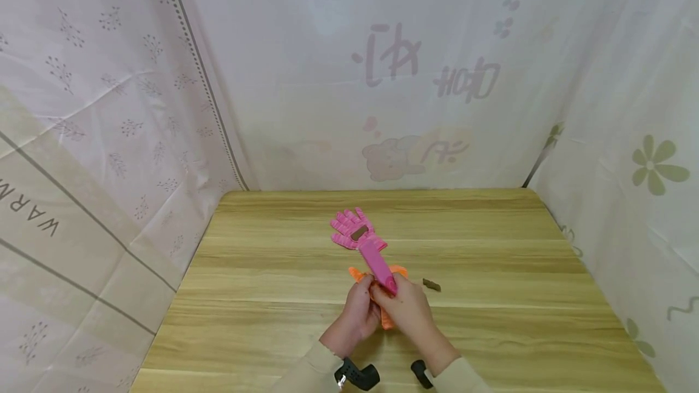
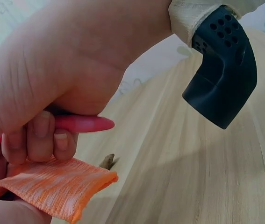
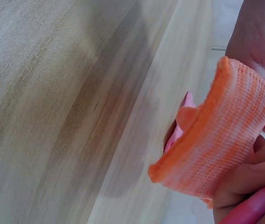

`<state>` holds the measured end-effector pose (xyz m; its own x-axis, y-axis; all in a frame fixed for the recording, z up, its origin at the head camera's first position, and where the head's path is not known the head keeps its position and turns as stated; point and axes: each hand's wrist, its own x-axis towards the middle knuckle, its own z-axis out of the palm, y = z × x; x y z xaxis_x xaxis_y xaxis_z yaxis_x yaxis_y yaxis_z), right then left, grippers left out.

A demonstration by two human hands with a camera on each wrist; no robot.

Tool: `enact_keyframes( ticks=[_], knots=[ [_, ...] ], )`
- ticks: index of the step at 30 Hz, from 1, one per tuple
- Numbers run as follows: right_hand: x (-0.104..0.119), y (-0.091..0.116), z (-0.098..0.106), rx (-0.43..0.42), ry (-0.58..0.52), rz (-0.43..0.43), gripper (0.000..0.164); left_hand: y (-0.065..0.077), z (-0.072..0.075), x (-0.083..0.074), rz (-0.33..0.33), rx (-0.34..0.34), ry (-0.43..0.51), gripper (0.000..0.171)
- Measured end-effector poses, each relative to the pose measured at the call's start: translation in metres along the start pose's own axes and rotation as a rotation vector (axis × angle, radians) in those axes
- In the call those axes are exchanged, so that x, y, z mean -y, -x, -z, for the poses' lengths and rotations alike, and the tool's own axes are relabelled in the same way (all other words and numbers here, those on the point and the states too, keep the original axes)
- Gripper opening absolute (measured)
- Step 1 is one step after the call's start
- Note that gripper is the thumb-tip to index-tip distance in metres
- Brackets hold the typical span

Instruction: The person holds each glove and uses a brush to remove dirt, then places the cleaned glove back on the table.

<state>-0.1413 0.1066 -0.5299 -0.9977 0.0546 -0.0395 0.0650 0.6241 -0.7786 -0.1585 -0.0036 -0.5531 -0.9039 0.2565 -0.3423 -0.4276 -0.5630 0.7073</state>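
Observation:
My left hand grips an orange-and-white knitted glove above the table. Its ribbed cuff hangs toward me, and much of the rest is hidden behind my fingers. The right hand is wrapped round a long, smooth pink tool whose kind I cannot tell. That tool points away from me over the glove, and its rounded near end pokes out of the fist in the left wrist view. Right fingertips lie against the orange knit. Beyond the hands, a pink knitted glove lies flat, fingers spread.
A brown patch sits on the pink glove. To the right of my hands lies a small brown scrap on the wooden table. Printed cloth hangs along the back and both sides. Each wrist wears a black device.

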Motion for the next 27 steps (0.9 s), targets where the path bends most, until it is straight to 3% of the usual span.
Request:
enact_keyframes(
  ticks=[19,27],
  knots=[
    [-0.0018,0.0000,-0.0010,0.105,-0.034,-0.006,0.031,0.0020,-0.0015,-0.0012,0.027,-0.014,-0.002,0.032],
    [-0.0031,0.0001,-0.0021,0.123,-0.092,0.002,0.029,0.0018,-0.0001,0.0002,0.038,-0.005,0.001,0.043]
  ],
)
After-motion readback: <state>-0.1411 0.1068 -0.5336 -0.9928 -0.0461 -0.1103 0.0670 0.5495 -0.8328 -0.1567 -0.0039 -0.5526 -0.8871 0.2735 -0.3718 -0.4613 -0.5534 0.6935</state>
